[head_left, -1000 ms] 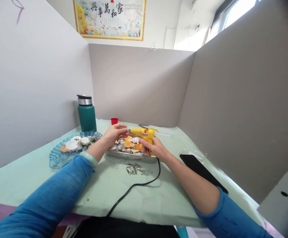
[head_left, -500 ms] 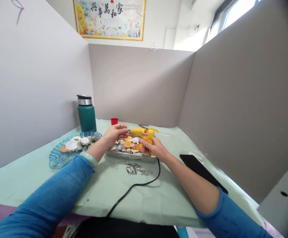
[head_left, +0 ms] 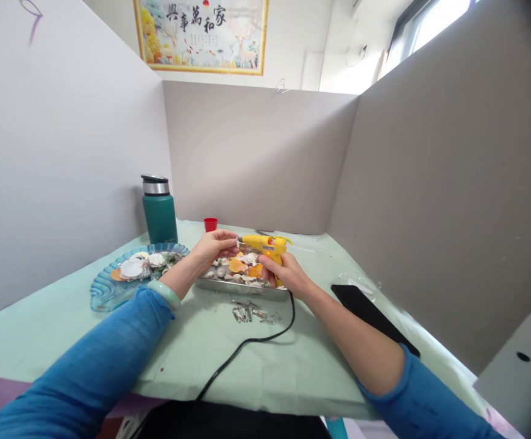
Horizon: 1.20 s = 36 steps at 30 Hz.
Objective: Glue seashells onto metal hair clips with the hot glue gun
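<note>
My right hand (head_left: 288, 272) is wrapped round the grip of a yellow hot glue gun (head_left: 260, 244), its nozzle pointing left. With my left hand (head_left: 217, 246) I pinch a small whitish piece (head_left: 238, 242) right at the nozzle; its kind is too small to make out. Both hands are above a metal tray (head_left: 247, 290) of seashells (head_left: 236, 264), white and orange. In front of the tray lies a loose pile of small metal clasps or pins (head_left: 249, 313). The gun's black cord (head_left: 251, 339) runs down over the near table edge.
A blue scalloped dish (head_left: 102, 294) with shells sits left, near a green bottle (head_left: 159, 210). A red cup (head_left: 210, 224) stands behind my left hand. On the right lie a long black flat object (head_left: 372, 317) and a clear plastic bag (head_left: 361, 283). Grey partitions (head_left: 260, 158) enclose the table.
The glue gun and the small piece have shifted very slightly to the right. Both hands keep their hold.
</note>
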Tool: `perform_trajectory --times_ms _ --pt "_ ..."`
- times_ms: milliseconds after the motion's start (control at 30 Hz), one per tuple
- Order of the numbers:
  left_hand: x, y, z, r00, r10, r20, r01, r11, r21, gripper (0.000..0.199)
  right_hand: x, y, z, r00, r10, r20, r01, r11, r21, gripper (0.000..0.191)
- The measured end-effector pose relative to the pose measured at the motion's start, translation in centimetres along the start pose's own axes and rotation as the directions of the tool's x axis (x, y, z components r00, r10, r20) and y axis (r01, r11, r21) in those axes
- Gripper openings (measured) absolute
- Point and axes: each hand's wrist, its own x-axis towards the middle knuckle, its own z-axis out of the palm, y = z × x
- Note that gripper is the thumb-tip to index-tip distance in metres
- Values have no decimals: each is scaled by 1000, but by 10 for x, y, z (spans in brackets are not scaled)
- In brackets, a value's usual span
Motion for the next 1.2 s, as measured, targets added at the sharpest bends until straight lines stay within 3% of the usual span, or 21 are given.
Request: perform_trajectory --times_ms 967,1200 --pt "1 -2 -2 1000 10 1 -10 1000 -1 28 1 0 0 1000 -19 10 19 1000 -10 44" --pt "1 2 -1 999 4 -42 -6 998 -56 23 -1 -2 0 1000 -12 15 13 998 -61 45"
